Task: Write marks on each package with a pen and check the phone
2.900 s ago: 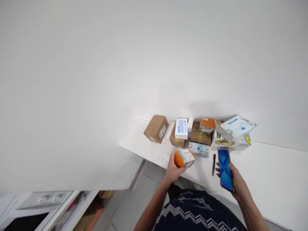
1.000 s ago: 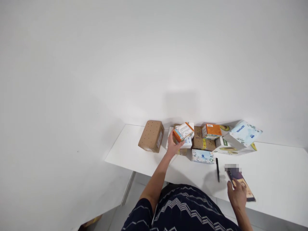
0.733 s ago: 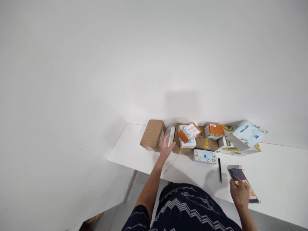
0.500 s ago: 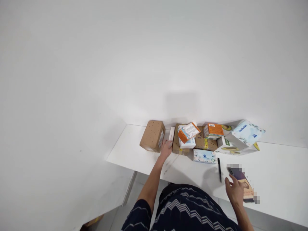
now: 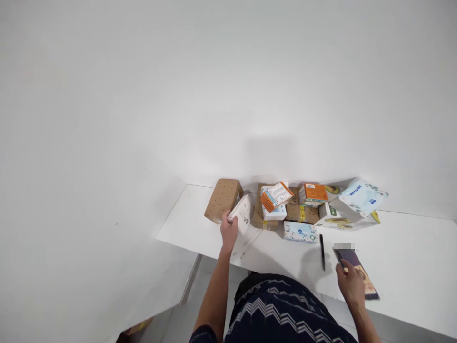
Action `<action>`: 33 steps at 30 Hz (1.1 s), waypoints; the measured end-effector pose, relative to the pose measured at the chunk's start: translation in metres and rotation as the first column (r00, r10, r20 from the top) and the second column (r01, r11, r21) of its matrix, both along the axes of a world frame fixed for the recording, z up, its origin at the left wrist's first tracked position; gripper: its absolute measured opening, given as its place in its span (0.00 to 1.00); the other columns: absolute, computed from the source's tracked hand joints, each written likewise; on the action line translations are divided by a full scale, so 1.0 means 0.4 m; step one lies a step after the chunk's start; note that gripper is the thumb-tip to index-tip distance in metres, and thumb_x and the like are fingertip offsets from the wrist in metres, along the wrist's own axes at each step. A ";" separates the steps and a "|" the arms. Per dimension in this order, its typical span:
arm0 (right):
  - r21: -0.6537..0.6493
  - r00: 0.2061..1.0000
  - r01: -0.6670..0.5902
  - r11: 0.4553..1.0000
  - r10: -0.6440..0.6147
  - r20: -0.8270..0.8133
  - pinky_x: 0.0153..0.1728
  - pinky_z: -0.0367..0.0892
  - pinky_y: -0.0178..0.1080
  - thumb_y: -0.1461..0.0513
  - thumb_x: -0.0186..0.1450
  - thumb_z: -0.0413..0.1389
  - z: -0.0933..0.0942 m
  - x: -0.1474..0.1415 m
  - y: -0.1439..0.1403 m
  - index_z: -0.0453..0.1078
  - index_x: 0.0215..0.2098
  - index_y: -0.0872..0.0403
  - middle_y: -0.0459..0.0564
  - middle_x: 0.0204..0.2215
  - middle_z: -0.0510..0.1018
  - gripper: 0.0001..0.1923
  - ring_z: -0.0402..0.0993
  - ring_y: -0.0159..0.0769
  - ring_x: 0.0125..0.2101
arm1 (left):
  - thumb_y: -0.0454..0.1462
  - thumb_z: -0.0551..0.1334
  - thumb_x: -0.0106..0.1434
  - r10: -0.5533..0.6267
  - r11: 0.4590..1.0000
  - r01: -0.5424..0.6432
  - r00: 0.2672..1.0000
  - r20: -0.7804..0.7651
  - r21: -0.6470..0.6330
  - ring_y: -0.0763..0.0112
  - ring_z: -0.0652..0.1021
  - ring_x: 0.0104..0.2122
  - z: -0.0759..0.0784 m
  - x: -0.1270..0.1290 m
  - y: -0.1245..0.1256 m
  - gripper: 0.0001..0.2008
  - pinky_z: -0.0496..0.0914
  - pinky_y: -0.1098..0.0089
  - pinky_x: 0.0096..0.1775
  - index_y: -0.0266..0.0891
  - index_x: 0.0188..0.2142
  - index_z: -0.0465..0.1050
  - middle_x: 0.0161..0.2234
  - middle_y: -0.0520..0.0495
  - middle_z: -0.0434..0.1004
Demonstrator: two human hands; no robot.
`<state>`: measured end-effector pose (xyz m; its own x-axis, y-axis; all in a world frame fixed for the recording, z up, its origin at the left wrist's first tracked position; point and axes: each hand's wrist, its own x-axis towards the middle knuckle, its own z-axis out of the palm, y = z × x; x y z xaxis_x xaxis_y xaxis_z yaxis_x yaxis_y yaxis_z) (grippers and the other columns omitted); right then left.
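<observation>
My left hand grips a thin white box by its near left end, thumb on top. The box is tilted and stands out from the table, right beside a brown dotted carton. Over at the right, my right hand has its thumb and fingers closed on the left side of a smartphone, whose picture-printed back faces up. Part of the phone is hidden under the fingers. Just left of that hand lies a black pen.
Against the wall stand taped brown cartons, a white-and-orange box on a white pack, an orange box and an avocado-print box under a tissue pack. A floral tissue pack lies in front on the white table.
My left hand has pulled the thin white box from between the cartons and brought it left and nearer, tilting it. My right hand has shifted slightly right, its fingers closing on the phone.
</observation>
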<state>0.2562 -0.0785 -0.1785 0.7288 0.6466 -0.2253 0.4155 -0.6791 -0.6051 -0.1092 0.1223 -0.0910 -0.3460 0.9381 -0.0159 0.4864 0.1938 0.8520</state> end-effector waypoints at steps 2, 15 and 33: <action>0.007 0.998 -0.042 0.999 0.042 -0.044 0.43 0.67 0.54 0.50 0.55 0.46 0.028 -0.008 0.030 0.72 0.44 0.62 0.69 0.42 0.74 0.30 0.75 0.52 0.34 | 0.45 0.59 0.59 0.062 0.997 -0.063 0.998 0.014 0.046 0.64 0.75 0.36 0.056 -0.040 -0.031 0.21 0.69 0.66 0.41 0.41 0.51 0.69 0.39 0.45 0.75; 0.477 0.278 -0.250 0.843 0.534 -0.799 0.35 0.74 0.44 0.45 0.62 0.54 0.275 -0.278 0.210 0.65 0.56 0.51 0.53 0.43 0.78 0.30 0.77 0.40 0.35 | 0.51 0.68 0.50 0.000 0.998 0.040 0.813 0.582 -0.055 0.75 0.70 0.22 0.244 -0.056 -0.149 0.22 0.63 0.75 0.25 0.37 0.36 0.74 0.24 0.53 0.72; 0.084 -0.101 -0.118 0.989 0.073 -0.992 0.10 0.46 0.27 0.50 0.60 0.60 0.270 -0.296 0.119 0.68 0.49 0.50 0.48 0.22 0.78 0.22 0.57 0.23 0.11 | 0.49 0.63 0.60 -0.504 0.830 0.552 0.678 0.536 0.082 0.73 0.71 0.27 0.245 0.072 -0.170 0.31 0.69 0.71 0.31 0.39 0.60 0.65 0.30 0.48 0.74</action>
